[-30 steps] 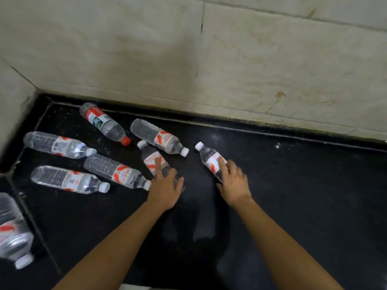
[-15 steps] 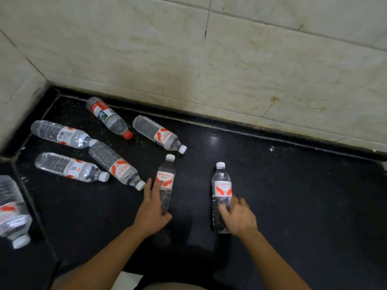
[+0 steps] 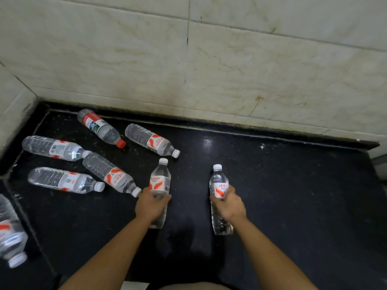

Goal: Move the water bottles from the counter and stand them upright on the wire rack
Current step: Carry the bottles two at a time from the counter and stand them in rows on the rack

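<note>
My left hand (image 3: 151,207) grips a clear water bottle (image 3: 160,178) with a red-and-white label, held upright above the black counter (image 3: 293,195). My right hand (image 3: 229,205) grips a second clear bottle (image 3: 218,181), also upright, cap up. Several more bottles lie on their sides at the left: a red-capped one (image 3: 100,127) near the wall, one (image 3: 151,141) beside it, one (image 3: 55,148), one (image 3: 111,174) and one (image 3: 65,181). The wire rack is not in view.
A tiled wall (image 3: 209,70) runs along the back and left of the counter. Another bottle (image 3: 10,231) lies at the far left edge, on a lower dark surface past a ridge.
Both hands closed on the two bottles that lay on the counter, tipped them upright and lifted them toward me. The other bottles stayed where they lay.
</note>
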A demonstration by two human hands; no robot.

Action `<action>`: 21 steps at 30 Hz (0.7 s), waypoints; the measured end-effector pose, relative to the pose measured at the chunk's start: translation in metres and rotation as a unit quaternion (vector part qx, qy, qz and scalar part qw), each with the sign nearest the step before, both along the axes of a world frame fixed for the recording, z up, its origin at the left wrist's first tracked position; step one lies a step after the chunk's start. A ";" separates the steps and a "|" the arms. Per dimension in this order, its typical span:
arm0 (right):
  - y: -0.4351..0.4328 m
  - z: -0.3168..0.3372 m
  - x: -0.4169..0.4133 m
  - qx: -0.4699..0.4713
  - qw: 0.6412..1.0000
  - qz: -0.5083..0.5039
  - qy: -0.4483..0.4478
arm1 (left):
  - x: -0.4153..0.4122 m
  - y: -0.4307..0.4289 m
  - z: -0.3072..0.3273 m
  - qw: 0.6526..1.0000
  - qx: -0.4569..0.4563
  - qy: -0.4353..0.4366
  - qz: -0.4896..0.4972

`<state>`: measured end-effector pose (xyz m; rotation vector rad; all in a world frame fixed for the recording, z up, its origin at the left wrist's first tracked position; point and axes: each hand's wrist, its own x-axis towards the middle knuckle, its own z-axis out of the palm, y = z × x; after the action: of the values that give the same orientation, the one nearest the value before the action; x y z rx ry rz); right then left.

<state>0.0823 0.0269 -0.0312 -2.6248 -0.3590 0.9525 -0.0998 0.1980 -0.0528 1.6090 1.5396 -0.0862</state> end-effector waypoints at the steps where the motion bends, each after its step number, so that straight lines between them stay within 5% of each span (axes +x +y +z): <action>1: -0.004 0.004 0.001 0.004 1.000 -0.012 0.002 | 0.000 0.002 0.006 0.998 -0.037 -0.043 0.026; 10: -0.063 0.053 0.016 0.201 0.958 -0.191 -0.070 | 0.071 -0.017 0.086 0.852 -0.338 -0.399 0.008; 21: -0.220 0.164 0.051 0.350 0.849 -0.307 -0.250 | 0.189 -0.164 0.199 0.793 -0.337 -0.471 -0.191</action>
<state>0.1338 -0.1936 0.1329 -2.0194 0.0441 -0.0968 0.0897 0.0338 0.1466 1.0515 0.3129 -0.0324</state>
